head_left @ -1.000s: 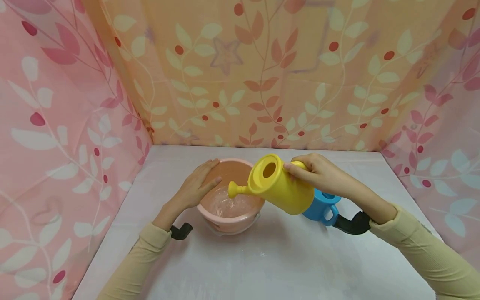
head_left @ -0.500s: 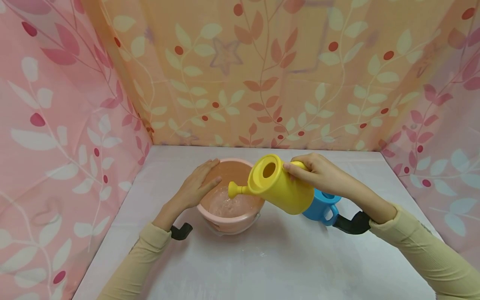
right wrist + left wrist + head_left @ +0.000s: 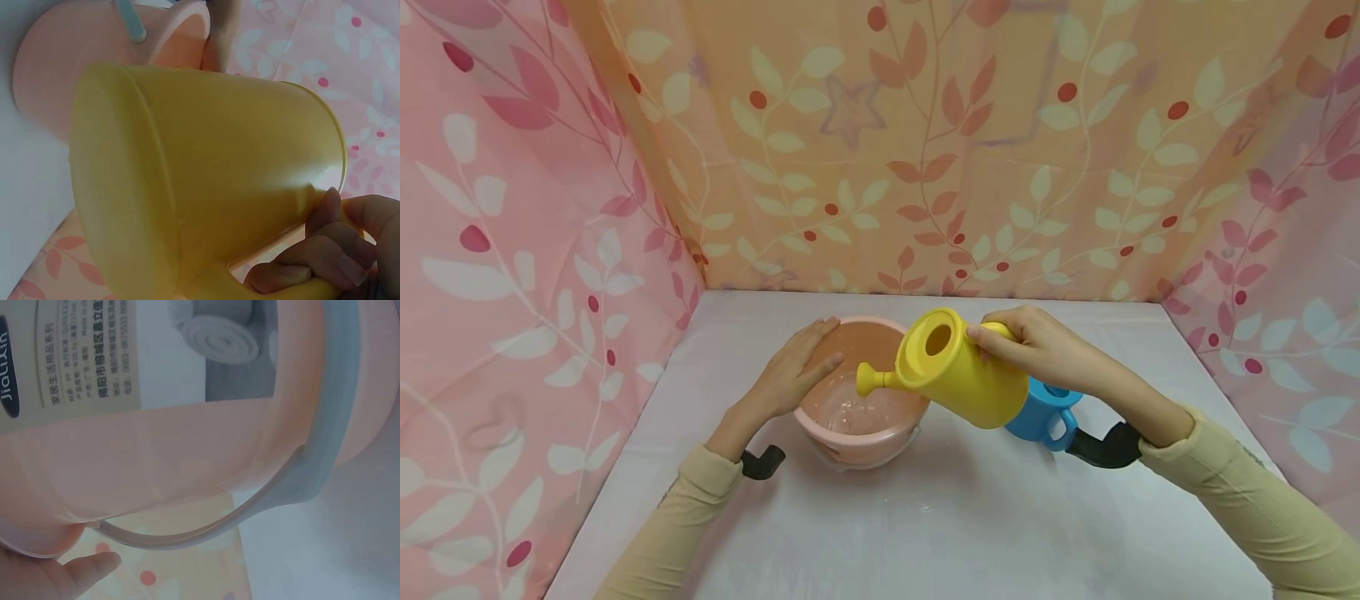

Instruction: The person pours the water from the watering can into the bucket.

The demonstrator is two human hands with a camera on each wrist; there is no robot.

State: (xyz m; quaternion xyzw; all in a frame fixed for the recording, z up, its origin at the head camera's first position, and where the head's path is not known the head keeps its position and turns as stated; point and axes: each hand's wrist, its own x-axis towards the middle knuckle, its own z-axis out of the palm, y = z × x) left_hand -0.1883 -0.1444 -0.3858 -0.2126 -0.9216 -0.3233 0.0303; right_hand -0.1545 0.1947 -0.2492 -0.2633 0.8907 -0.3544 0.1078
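Observation:
A pink bucket (image 3: 850, 446) (image 3: 187, 450) (image 3: 75, 50) with water in it stands on the white table (image 3: 925, 525). My left hand (image 3: 797, 371) rests flat on its left rim, fingers straight. My right hand (image 3: 1037, 342) (image 3: 325, 262) grips the handle of a yellow watering can (image 3: 958, 371) (image 3: 206, 181), tilted so its spout (image 3: 868, 381) hangs over the bucket's mouth. In the left wrist view the bucket's grey bail handle (image 3: 312, 469) and a printed label (image 3: 69, 356) fill the frame, with a fingertip (image 3: 94, 565) at the bottom.
A blue cup (image 3: 1041, 414) with a handle stands on the table just behind and under the watering can, near my right wrist. Floral curtains (image 3: 925, 142) close the table on the left, back and right.
The hands and the watering can have stayed in place. Only the water surface in the bucket ripples differently.

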